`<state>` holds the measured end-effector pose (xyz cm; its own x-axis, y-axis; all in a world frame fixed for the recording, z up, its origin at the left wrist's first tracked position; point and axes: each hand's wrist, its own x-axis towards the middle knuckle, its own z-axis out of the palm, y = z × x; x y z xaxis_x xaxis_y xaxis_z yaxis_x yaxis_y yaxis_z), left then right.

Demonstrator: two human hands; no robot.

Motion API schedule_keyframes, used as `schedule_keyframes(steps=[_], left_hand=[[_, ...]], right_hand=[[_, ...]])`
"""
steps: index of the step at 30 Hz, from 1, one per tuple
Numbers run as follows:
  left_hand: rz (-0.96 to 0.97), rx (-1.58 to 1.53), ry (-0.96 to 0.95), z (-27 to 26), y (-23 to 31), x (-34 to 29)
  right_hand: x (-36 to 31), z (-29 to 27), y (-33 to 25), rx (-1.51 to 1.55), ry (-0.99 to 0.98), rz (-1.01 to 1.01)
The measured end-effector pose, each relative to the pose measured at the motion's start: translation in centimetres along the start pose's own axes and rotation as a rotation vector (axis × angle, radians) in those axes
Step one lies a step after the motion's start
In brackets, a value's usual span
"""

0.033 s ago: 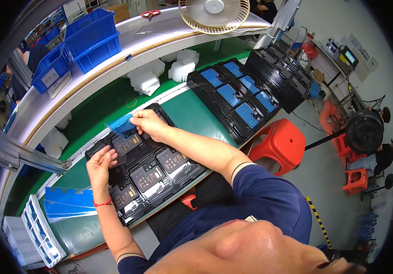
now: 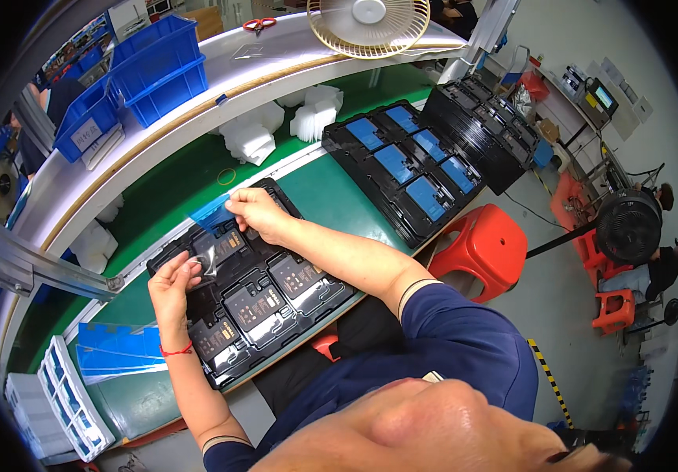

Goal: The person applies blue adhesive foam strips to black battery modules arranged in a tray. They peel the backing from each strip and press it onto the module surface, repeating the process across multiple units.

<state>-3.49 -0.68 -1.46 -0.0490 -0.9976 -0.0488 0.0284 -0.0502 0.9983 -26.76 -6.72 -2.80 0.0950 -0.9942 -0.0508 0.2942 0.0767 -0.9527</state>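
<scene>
My right hand [image 2: 254, 214] pinches the corner of a thin blue film [image 2: 211, 214] above a black plastic tray [image 2: 280, 191]. My left hand [image 2: 172, 285] has thumb and forefinger closed on a clear, crinkled film [image 2: 208, 261], beside the tray's left side. Black battery packs lie in the tray's pockets, among them one in the near row's middle [image 2: 255, 305]. Another pack [image 2: 227, 244] sits under the films, partly covered. The tray's far left part is partly hidden by my hands and the films.
Blue film sheets [image 2: 118, 346] lie at the left, beside a white rack [image 2: 75, 397]. Rightward stand a second tray [image 2: 390, 208] of blue-covered packs and stacked black trays [image 2: 472, 130]. White foam bundles [image 2: 248, 134] lie beyond. A red stool [image 2: 484, 248] stands at the right.
The clear film at my left fingertips has become crinkled and catches more light. Both hands have barely moved; the blue film has shifted slightly.
</scene>
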Motion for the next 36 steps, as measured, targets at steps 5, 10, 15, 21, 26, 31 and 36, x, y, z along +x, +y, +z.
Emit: schedule_keyframes(steps=[5, 10, 15, 21, 26, 31, 36], left_hand=[[0.047, 0.018, 0.078, -1.3, -0.8, 0.7], [0.108, -0.032, 0.257, -2.0, -0.7, 1.1], [0.248, -0.227, 0.323, -2.5, -0.6, 1.1], [0.392, -0.513, -0.04, -3.4, -0.9, 1.4], [0.139, -0.425, -0.299, -1.6, 2.0, -0.8], [-0.093, -0.317, -0.26, 0.4, 2.6, -1.8], [-0.032, -0.353, -0.259, 0.5, 2.3, -1.4]], right_hand=[[0.8, -0.6, 0.1, 0.096, 0.11, 0.006], [1.0, -1.0, -0.1, 0.155, 0.206, -0.045], [1.0, -1.5, -0.4, 0.213, 0.209, -0.107], [0.2, -0.5, -1.2, 0.099, 0.115, -0.268], [-1.2, 0.3, -1.9, -0.189, -0.037, -0.529], [-3.3, 1.4, -2.8, -0.435, -0.279, -0.823], [-3.4, 1.8, -2.0, -0.448, -0.382, -0.751]])
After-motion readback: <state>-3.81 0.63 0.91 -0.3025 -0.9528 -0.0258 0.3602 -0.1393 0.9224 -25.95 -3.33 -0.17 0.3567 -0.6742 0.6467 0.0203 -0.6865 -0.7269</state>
